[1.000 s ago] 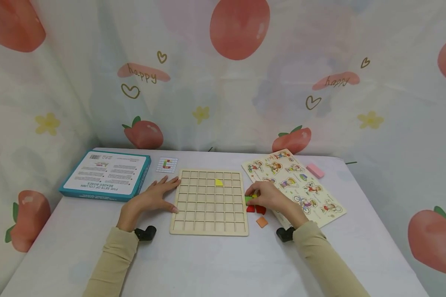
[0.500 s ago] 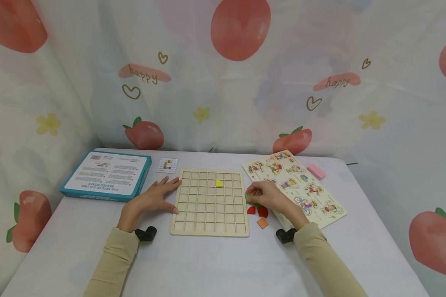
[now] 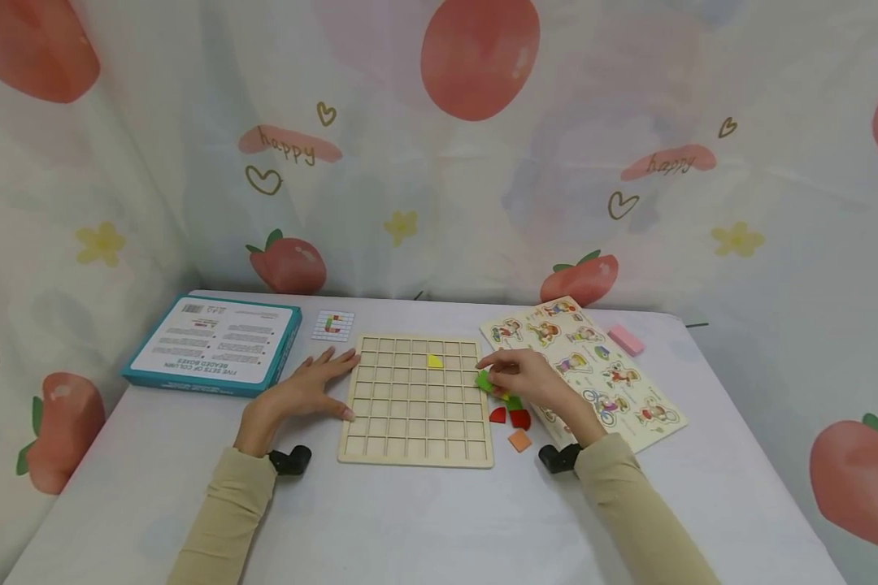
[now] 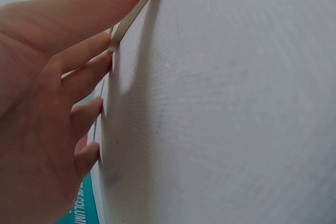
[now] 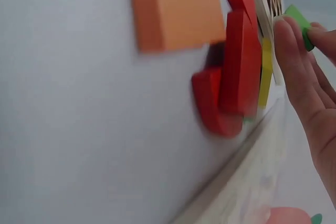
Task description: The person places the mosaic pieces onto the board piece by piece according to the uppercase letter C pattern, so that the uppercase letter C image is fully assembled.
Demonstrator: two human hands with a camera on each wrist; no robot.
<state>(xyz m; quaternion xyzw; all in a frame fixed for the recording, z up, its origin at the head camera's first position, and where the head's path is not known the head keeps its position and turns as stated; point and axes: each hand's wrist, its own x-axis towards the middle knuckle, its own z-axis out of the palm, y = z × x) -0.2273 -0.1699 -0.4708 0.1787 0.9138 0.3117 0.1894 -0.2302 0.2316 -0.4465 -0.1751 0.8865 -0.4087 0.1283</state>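
A pale wooden grid board (image 3: 401, 412) lies mid-table, with a yellow quarter-round piece (image 3: 435, 361) in one upper cell. My left hand (image 3: 309, 388) rests at its left edge, thumb and fingers spread against the rim. Just off the right edge, my right hand (image 3: 527, 380) pinches a green block (image 5: 298, 20) between thumb and fingertips, raised above the other pieces. Beneath and beside that hand lie red pieces (image 3: 520, 418), another green piece (image 3: 515, 403), a yellow piece (image 5: 266, 69) and an orange square (image 3: 519, 440). The hand partly covers this pile.
A small pattern card (image 3: 332, 325) sits behind the board's left corner. At far left lies a teal-edged box (image 3: 212, 345). A wooden picture puzzle (image 3: 585, 370) is to the right, beside a pink block (image 3: 625, 340). A printed cloth hangs behind the table.
My right hand has lifted the green block from the pile and moved slightly left toward the board's edge, uncovering more pieces. The left hand stays on the board.
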